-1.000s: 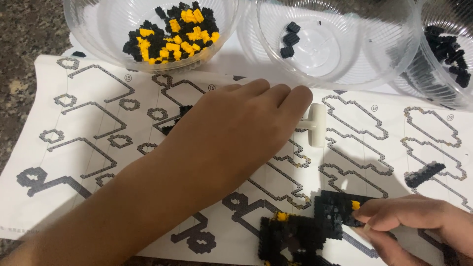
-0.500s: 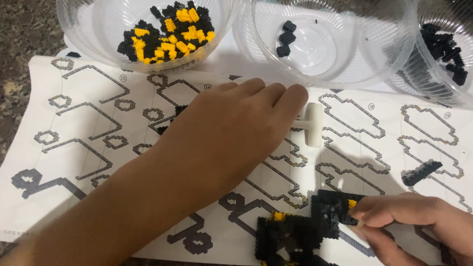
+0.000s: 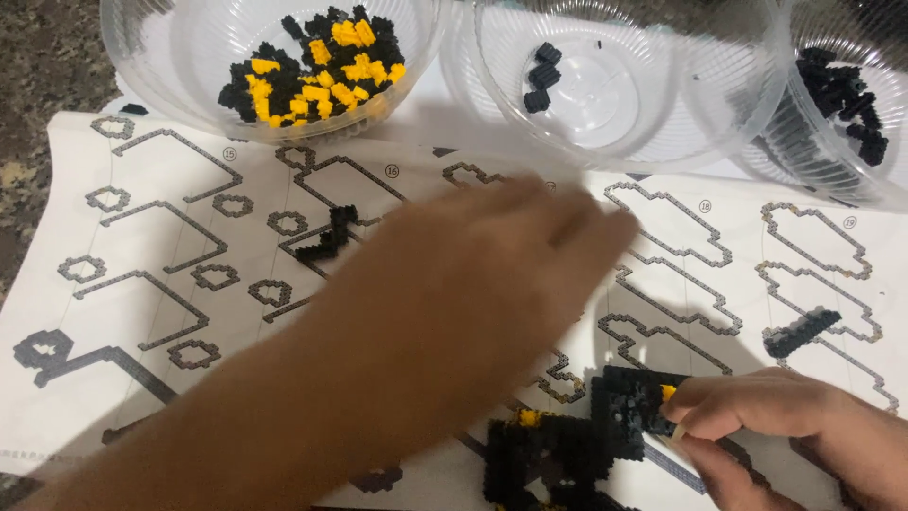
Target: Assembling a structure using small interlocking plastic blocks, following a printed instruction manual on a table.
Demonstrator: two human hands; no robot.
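My left hand [image 3: 492, 284] hovers palm down over the middle of the white instruction sheet [image 3: 170, 218]. It is blurred by motion, so I cannot make out whether it holds anything. My right hand [image 3: 785, 431] is at the bottom right, its fingertips pinching the right edge of a black brick model [image 3: 586, 440] with small yellow bricks in it. A small assembled black piece [image 3: 326, 237] lies on the sheet just left of my left hand. A short black brick strip [image 3: 802, 331] lies above my right hand.
Three clear plastic bowls stand along the far edge: the left bowl [image 3: 189, 95] holds black and yellow bricks, the middle bowl [image 3: 662, 123] a few black ones, the right bowl [image 3: 804, 161] black ones. A speckled stone counter [image 3: 47, 66] shows at the left.
My left hand has swept to the right, covering the white stick-like piece and uncovering the small black piece. My right hand stays on the model.
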